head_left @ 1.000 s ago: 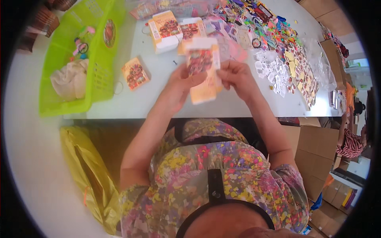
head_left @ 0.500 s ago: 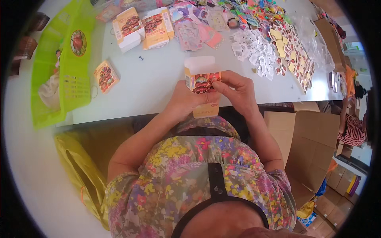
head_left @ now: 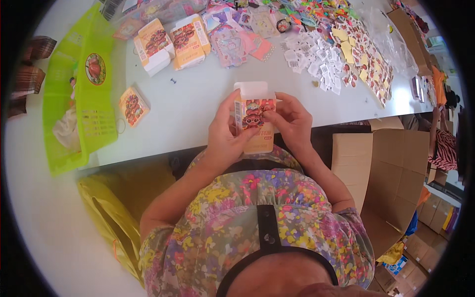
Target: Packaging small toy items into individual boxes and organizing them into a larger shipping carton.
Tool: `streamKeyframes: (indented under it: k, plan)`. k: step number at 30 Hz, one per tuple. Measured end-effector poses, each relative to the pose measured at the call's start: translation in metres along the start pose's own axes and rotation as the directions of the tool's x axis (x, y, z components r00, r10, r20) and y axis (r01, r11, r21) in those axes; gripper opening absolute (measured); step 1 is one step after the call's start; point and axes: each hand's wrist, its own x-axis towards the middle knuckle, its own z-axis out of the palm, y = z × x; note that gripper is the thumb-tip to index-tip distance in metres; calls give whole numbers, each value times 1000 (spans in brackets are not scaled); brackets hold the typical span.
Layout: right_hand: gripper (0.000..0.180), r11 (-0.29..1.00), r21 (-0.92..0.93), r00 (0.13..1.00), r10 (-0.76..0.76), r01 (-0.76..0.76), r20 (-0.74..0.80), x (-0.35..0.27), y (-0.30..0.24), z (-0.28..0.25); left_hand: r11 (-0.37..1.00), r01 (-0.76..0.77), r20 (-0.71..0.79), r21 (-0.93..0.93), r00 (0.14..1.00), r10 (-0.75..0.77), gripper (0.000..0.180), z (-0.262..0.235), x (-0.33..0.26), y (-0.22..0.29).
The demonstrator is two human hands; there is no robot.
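Note:
A small orange carton (head_left: pixel 259 141) with a cartoon print stands up between my two hands, over the table's front edge. Its pale top flap (head_left: pixel 253 90) is raised. My left hand (head_left: pixel 227 133) is closed on the carton's left side, thumb across the lower front and fingers at the side and behind. On the other side my right hand (head_left: pixel 293 121) pinches the right edge, its thumb tip against the printed front. Whatever is inside the carton is hidden. A flat orange packet (head_left: pixel 133 107) with a similar print lies on the table to the left.
Two orange cartons (head_left: pixel 190 42) lie at the back left, beside pastel printed pouches (head_left: pixel 230 47). White paper slips (head_left: pixel 316 59), sticker-like pieces (head_left: pixel 368 64) and colourful trinkets (head_left: pixel 316 15) spread across the back right. A green basket (head_left: pixel 99 99) stands left; an open cardboard box (head_left: pixel 396 173) sits below right.
The carton has come slightly lower and more upright. My left hand has shifted from its lower front to its left side, uncovering more print. The whole view has tilted a little.

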Motion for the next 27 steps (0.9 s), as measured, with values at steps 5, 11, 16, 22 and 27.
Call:
streamKeyframes:
  k: [5,11,16,22,27]
  plan:
    - [34,996,40,995,-82,80,62,-5,9,-9,992,104,112,67,988,-111,66,-13,-7,-3]
    - [23,985,90,960,123,-149,252,7,0,-26,970,-49,199,237,980,1,40,-19,6,-5]
    - [10,910,-366,973,-130,193,190,7,-17,-13,947,-164,163,276,979,122,18,-14,12,-6]
    - [9,959,-264,902,200,-100,384,26,-28,-31,995,66,116,79,990,-75,14,-21,19,8]
    - [7,958,-261,883,224,-121,412,36,-34,-26,954,272,126,-125,958,-257,15,-28,30,12]
